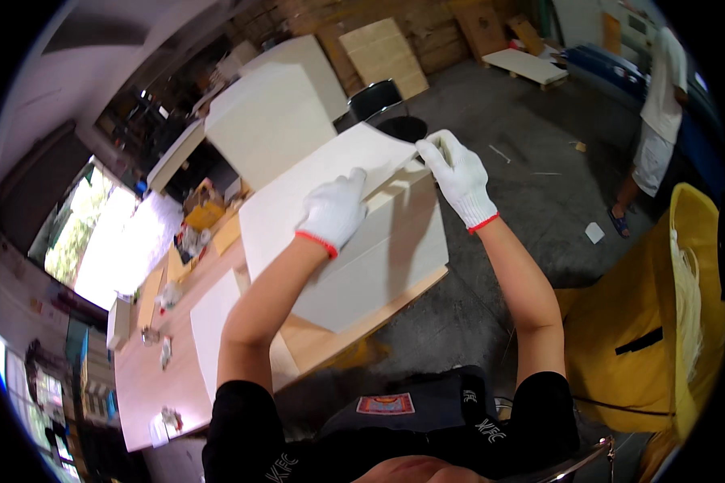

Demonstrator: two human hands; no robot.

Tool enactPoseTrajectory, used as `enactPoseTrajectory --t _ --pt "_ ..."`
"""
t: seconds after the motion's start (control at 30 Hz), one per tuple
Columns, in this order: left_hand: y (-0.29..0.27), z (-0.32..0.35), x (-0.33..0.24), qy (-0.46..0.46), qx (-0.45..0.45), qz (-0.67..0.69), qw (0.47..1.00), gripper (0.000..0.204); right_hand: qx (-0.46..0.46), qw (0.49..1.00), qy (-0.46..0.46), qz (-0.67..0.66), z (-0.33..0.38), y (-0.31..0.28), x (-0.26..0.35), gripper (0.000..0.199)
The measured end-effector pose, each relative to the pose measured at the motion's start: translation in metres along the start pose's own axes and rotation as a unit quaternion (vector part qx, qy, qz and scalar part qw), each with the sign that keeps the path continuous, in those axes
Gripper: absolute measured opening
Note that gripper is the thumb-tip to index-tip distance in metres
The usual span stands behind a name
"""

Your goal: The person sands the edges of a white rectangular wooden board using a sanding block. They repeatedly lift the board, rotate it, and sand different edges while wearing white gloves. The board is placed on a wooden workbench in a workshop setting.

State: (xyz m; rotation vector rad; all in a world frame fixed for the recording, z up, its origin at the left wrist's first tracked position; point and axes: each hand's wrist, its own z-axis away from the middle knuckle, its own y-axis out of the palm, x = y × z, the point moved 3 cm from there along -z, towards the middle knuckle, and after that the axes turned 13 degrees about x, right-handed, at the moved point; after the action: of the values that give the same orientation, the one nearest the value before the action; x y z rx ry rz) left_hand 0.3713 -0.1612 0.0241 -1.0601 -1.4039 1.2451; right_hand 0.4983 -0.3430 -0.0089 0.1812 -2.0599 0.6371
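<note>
A tall stack of white sheets (379, 262) stands on the wooden table before me. My right hand (457, 177), in a white knitted glove with a red cuff, is closed on the far right corner of the top white sheet (298, 191). That corner is bent up, and a gap shows between the sheet and the stack. My left hand (333, 213), gloved the same way, is at the sheet's near edge, one digit pressed on its upper face. Its other fingers are curled and partly hidden.
The table (141, 386) carries small clutter along its left side. Behind the stack is a large white block (270, 125); a black chair (374, 101) is past it. At right hangs a yellow cloth bag (620, 346). A person (660, 105) stands at far right.
</note>
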Motion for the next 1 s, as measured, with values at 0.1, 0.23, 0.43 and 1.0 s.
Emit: enactPoseTrajectory --t 0.1,0.23,0.43,1.0 --pt "-0.019 -0.004 0.026 -0.020 -0.012 0.042 0.999 0.043 0.133 0.989 -0.047 0.036 0.014 0.030 0.061 0.043" --pt "-0.077 0.019 0.095 -0.176 -0.149 0.189 0.954 0.036 0.164 0.935 -0.289 0.126 0.033 0.105 0.092 0.054" --pt "-0.085 0.135 0.213 -0.004 -0.481 0.595 0.644 0.025 0.286 0.851 -0.350 0.269 0.071 0.205 0.133 0.066" --pt "0.026 0.253 0.282 -0.036 -0.605 0.711 0.357 0.045 0.269 0.814 -0.336 0.390 0.106 0.243 0.132 0.079"
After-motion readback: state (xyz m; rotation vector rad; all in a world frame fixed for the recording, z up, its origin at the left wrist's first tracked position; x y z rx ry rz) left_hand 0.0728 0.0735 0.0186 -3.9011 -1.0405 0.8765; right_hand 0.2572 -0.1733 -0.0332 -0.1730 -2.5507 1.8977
